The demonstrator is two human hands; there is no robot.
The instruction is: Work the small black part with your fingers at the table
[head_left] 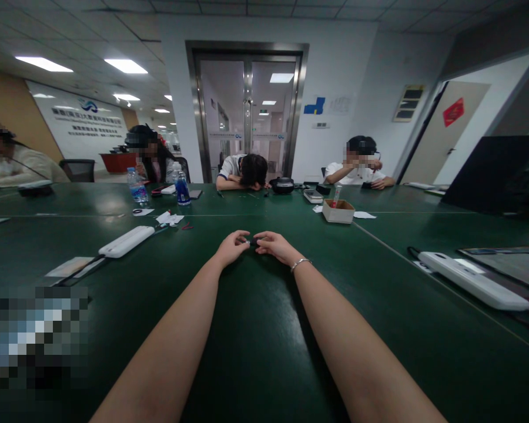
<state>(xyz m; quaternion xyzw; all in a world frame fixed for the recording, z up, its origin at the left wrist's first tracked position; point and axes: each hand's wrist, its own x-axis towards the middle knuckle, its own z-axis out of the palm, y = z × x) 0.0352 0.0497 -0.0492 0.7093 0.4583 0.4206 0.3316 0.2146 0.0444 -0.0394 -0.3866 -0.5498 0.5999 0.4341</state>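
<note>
Both my arms stretch out over the green table (251, 352), with the hands meeting near its middle. Between the fingertips is a small dark object (253, 241) with a pale, shiny bit at its left end. My left hand (233, 248) is closed in a pinch at that pale end. The dark end is pinched by the thumb and fingers of my right hand (277, 247), which wears a silvery bracelet (300, 264) at the wrist. The object is too small to name, and fingers cover part of it.
Left of my hands lie a white power strip (127, 241), papers (170, 218) and red-handled pliers (187, 225). Two bottles (182, 187) stand behind. A small box (338, 211) is ahead right; another power strip (474, 281) lies right. Several people sit across the table.
</note>
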